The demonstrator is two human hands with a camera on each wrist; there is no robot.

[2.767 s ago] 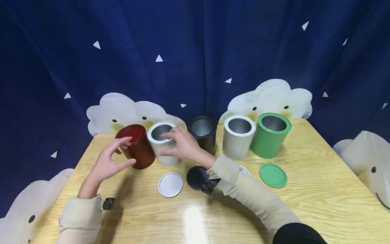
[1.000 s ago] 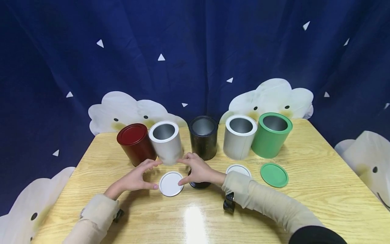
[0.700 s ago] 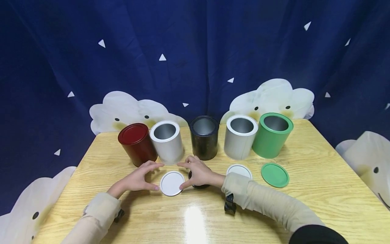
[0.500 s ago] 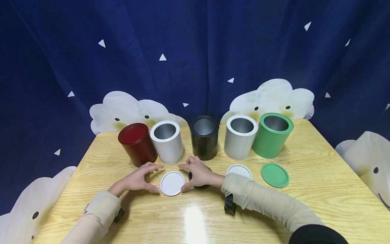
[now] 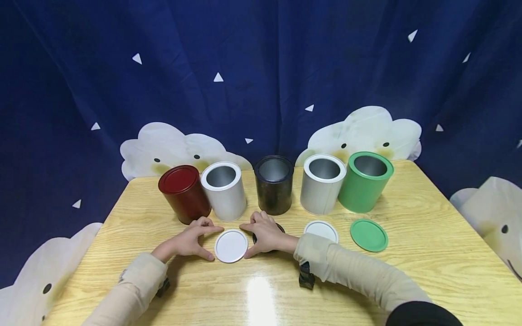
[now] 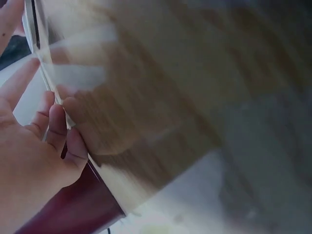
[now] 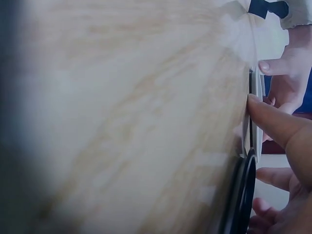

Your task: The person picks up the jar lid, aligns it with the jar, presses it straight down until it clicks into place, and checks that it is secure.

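A white round lid (image 5: 231,246) lies flat on the table in the head view, between the two hands. My left hand (image 5: 188,240) is at its left side, index finger and thumb extended at the rim, the other fingers partly curled. Opposite it, my right hand (image 5: 267,233) has thumb and index finger spread at the right rim. The right thumb (image 7: 273,117) appears to touch the lid edge in the right wrist view. Under the right hand a black lid (image 5: 281,227) is mostly hidden. Behind stands a white open can (image 5: 226,199), beside a dark red can (image 5: 188,201) with its lid on.
A black open can (image 5: 275,194), another white can (image 5: 320,194) and a green can (image 5: 360,192), both open, continue the row on the wooden table (image 5: 195,294). In front lie a second white lid (image 5: 322,230), partly behind the right sleeve, and a green lid (image 5: 369,235).
Both hands have come down from beside the red and white cans to the white lid. In the last half second their fingers have drawn slightly nearer its rim. The lid stays on the table.
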